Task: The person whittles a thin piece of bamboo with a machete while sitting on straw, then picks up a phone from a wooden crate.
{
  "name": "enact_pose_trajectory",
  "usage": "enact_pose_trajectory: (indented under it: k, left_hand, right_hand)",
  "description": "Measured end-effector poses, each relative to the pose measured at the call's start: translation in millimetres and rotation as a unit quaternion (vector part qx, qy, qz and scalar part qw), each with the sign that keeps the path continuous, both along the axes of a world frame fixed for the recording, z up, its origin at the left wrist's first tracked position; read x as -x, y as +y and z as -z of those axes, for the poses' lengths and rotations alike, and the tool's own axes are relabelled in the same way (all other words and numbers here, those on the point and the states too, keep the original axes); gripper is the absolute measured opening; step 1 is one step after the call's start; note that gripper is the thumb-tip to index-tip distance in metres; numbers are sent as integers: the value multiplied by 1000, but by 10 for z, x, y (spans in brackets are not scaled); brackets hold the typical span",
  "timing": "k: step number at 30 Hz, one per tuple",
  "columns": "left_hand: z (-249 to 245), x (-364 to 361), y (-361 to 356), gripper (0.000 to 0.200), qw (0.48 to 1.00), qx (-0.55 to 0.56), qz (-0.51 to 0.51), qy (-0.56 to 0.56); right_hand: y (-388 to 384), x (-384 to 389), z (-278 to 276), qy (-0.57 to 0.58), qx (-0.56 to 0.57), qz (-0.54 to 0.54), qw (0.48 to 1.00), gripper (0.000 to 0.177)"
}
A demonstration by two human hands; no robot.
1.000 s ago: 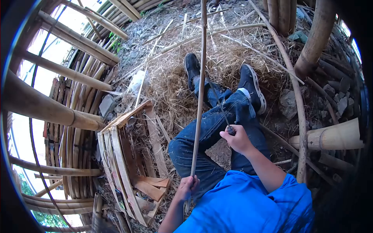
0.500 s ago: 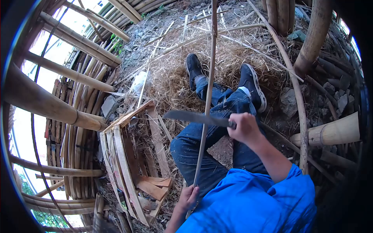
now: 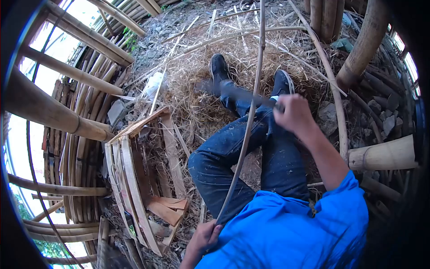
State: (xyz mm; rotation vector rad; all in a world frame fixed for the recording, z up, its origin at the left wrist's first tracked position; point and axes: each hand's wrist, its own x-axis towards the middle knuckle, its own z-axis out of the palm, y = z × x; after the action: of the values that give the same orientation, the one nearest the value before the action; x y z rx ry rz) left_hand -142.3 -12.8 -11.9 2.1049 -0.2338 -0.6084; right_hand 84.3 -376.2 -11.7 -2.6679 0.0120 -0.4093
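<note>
A long, thin bamboo strip (image 3: 249, 127) runs from near my waist up past my legs to the top of the view, slightly bowed. Its lower end is in my closed left hand (image 3: 205, 235) beside my hip. My right hand (image 3: 293, 113) is wrapped round the handle of a large knife (image 3: 242, 94), above my shins. The blade, smeared by motion, points left and crosses the strip; whether the two touch I cannot tell. Pale shavings dot my jeans (image 3: 224, 150).
A broken wooden crate (image 3: 130, 179) lies left of my legs. Bamboo poles (image 3: 49, 107) stand at the left and a thick post (image 3: 365, 49) at the upper right. Straw shavings (image 3: 192, 96), stones (image 3: 329, 116) and a long stick (image 3: 333, 92) lie on the ground.
My right hand and the knife have moved up and slightly right, farther along the strip. My left hand, still gripping the strip, has shifted down and left. The strip now looks more bowed.
</note>
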Motion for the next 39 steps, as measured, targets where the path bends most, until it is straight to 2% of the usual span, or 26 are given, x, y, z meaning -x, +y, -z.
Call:
enact_pose_trajectory:
  k: [2,4,6,7,8,10,12,14,16,18,19,22,24,25,26,28,31,32,34,36,37,38,39]
  left_hand:
    - [11,4,30,20,1000,-4,7,2]
    - [49,39,95,22,1000,-21,11,-2]
    - [89,113,102,21,999,-9,-23,44]
    - [81,102,78,19,999,4,-17,30]
    - [87,83,47,19,999,6,-18,34]
    - [70,10,-17,16,999,32,-14,-6]
    - [19,-28,-22,16,999,36,-20,5]
    - [8,-54,11,17,1000,6,15,-8]
    - [46,36,55,20,999,-25,18,6]
    - [142,59,81,21,999,-31,39,-14]
    - [92,34,22,23,1000,-20,7,-5]
    - [179,-51,-20,25,999,-33,-9,-40]
    - [146,-137,-43,26,999,-38,-10,-31]
    - [156,-163,-29,26,997,-58,-9,-51]
    - [155,-204,-28,26,994,-77,-9,-73]
    - [123,-288,-50,26,996,-58,-17,-71]
    - [365,-227,68,22,993,-93,-28,-64]
    - [433,-215,90,22,994,-90,-24,-62]
    - [527,-170,79,27,995,-74,-43,-58]
    - [719,-92,173,26,998,-54,-32,-25]
    - [787,-61,230,24,999,-36,-22,3]
    - [827,-20,288,24,999,-40,-19,3]
    - [851,16,340,23,996,-2,-36,76]
  right_hand:
    - [-398,-320,236,12,-45,133,990,14]
    - [-512,-264,167,-38,15,114,993,14]
    - [-258,-34,104,-14,-70,28,997,12]
    - [-108,94,124,-20,-47,-51,997,12]
    - [61,220,94,-15,-69,-114,991,12]
    - [173,228,38,48,-57,-122,990,12]
    - [-12,27,141,-2,-4,-73,997,13]
    - [-289,-313,311,45,-75,97,991,19]
    - [-517,-365,139,21,-1,112,993,19]
    - [-388,-185,110,-42,2,44,998,17]
    - [-219,-42,-37,28,-48,-13,998,16]
    - [116,235,12,71,7,-165,984,15]
    - [-15,57,247,13,3,-86,996,14]
    - [-106,-61,265,53,-44,-3,998,16]
    - [-203,-149,263,104,-37,42,993,19]
    - [-242,-152,453,93,0,44,995,22]
    - [-15,34,656,57,-129,33,990,29]
    - [56,69,609,108,-194,12,975,25]
    - [205,134,736,50,-347,-83,933,24]
    - [419,283,608,113,-590,-112,792,29]
    - [496,342,486,159,-672,-119,713,37]
    - [611,385,508,148,-723,-109,666,21]
    - [718,426,578,139,-697,-89,698,12]
